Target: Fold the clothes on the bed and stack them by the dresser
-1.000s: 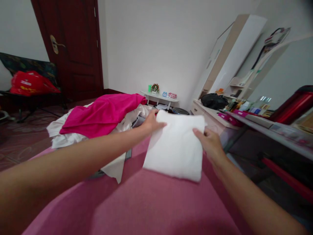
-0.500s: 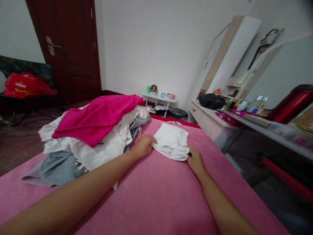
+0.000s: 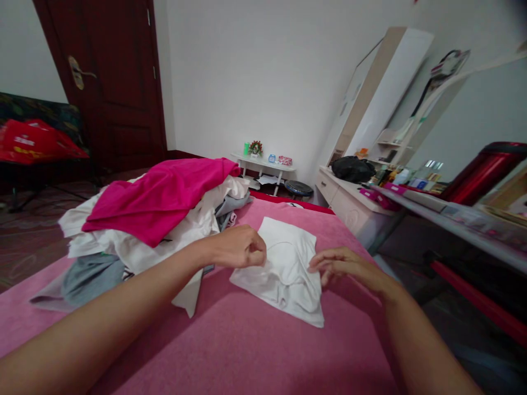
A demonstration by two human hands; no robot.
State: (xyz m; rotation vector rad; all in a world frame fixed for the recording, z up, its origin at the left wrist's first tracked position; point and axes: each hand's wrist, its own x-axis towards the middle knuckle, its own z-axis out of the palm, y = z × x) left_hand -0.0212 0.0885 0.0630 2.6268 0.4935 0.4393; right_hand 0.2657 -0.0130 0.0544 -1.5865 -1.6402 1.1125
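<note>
Left hand (image 3: 239, 247) at the near-left flank of the white garment (image 3: 284, 258): fingers curled in toward the palm, the fist overlapping the cloth's left edge in view. I cannot tell from this feed whether any fabric is pinched inside it. Right hand (image 3: 349, 266) is loosely spread, fingers slightly bent and apart, with the tips at the garment's right edge (contact or a slight hover, I cannot confirm which).

I record the garment as lying on the pink cover (image 3: 247, 356), between the two hands: rightward of the left, leftward of the right. Its longer axis seems to run away from my camera, though foreshortening limits that finding. The near hem sits askew, its right corner closest to me, and the surface is rumpled. I judge neither hand clearly nearer.

Left of the garment, I note a heap of clothes (image 3: 197, 226) topped by a magenta cloth (image 3: 160, 197), with a grey cloth (image 3: 93, 280) at its near side.
</note>
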